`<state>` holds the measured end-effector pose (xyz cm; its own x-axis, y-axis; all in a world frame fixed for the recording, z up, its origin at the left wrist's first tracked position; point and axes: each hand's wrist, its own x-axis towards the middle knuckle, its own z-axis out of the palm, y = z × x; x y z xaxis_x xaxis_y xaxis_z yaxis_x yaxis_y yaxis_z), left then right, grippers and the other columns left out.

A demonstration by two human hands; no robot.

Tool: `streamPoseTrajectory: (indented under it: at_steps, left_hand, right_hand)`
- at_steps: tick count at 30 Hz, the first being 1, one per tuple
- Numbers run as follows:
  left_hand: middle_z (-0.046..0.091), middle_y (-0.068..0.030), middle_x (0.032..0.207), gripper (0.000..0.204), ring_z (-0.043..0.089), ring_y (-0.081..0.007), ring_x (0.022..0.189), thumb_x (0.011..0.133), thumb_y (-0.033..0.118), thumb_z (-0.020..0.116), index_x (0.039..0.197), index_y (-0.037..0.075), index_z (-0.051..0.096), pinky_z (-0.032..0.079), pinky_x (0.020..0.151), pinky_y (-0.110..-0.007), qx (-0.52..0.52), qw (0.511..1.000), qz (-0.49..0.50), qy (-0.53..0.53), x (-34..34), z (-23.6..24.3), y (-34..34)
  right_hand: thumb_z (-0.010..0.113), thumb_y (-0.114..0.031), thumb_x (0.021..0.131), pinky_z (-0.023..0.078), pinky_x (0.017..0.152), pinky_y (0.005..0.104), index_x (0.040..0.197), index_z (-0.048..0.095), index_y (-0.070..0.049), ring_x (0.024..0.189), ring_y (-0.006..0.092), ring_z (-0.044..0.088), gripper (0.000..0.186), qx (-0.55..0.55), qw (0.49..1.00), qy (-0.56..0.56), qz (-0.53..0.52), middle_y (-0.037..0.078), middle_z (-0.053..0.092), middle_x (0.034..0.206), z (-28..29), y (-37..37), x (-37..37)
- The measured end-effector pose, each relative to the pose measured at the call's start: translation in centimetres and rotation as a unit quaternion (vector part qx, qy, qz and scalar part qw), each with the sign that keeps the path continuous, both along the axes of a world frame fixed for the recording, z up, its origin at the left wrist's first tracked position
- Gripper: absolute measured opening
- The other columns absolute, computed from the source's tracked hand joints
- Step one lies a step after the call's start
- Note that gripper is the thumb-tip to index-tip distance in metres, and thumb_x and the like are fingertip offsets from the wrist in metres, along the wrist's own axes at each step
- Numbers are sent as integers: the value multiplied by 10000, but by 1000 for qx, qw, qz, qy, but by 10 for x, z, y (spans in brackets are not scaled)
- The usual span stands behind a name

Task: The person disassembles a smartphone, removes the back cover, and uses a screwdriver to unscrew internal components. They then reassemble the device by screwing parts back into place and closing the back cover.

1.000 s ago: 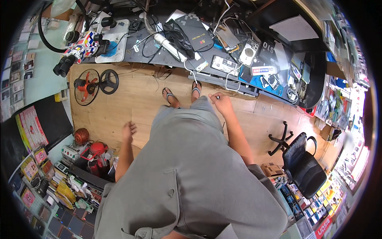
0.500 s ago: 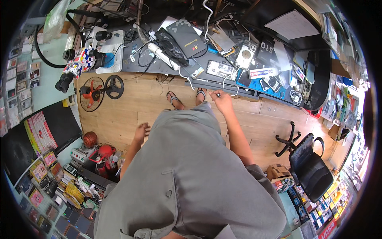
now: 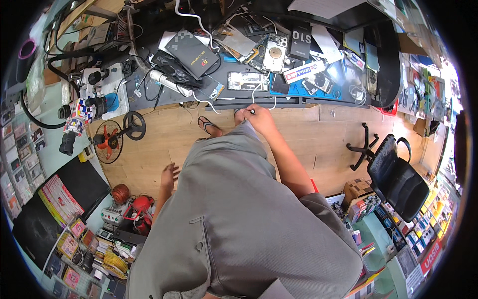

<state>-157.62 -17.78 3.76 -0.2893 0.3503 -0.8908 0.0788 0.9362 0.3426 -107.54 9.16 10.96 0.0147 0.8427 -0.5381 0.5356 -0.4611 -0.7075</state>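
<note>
Right hand (image 3: 259,117) closed, pinching a white cable (image 3: 255,94) at the workbench (image 3: 298,102) front edge, left hand (image 3: 169,175) open (fingers spread), well back from the workbench, holding nothing.

A single wide fisheye view looks steeply down from the standing person's head. The grey shirt (image 3: 234,224) fills the lower centre, very close to the lens. Beyond the shirt, farther off, the cluttered dark workbench (image 3: 259,74) curves across the top. Left of the shirt lies a small floor fan (image 3: 107,140); right of it, an office chair (image 3: 396,174).
</note>
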Motion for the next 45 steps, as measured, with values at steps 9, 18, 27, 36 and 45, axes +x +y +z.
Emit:
streamPoseTrajectory:
  at_steps: [9,18,27,36,45]
  left_hand:
    - [764,-113,1406,533,742,-255,1212,1140,485,680,1503,94,664,586,998,-442,75,996,50,14,19,42,122]
    - [763,-137,1417,546,753,-271,1190,1134,429,682,1560,90,643,589,993,-435,4,999,30,-34,11,-2,45]
    - [750,-182,1477,600,748,-298,1216,1159,388,600,1655,52,578,597,1009,-465,19,998,-59,-27,-62,-77,-52]
    - [758,-121,1393,532,743,-277,1222,1147,482,658,1496,80,665,591,1005,-475,43,998,47,27,41,53,79]
    - [749,-131,1414,494,737,-277,1220,1160,436,643,1525,103,668,601,998,-465,8,999,33,1,83,35,57]
  right_hand:
    - [852,-488,982,619,903,499,1100,848,-40,994,452,798,464,27,999,3,-17,255,824,991,-28,-18,13]
    - [819,-297,1032,620,943,431,1110,852,-56,1023,339,827,255,42,996,32,-65,188,856,1031,10,-5,29]
    - [939,-229,960,601,893,413,1104,825,-28,948,234,772,272,134,842,-187,-487,101,845,1034,-103,1,311]
    - [952,-208,963,594,639,351,1124,787,-21,720,156,737,296,120,867,-159,-457,79,787,941,-107,23,346]
    - [917,-151,992,413,471,274,1159,751,-2,650,126,708,278,183,868,-9,-462,55,751,878,-60,3,341]
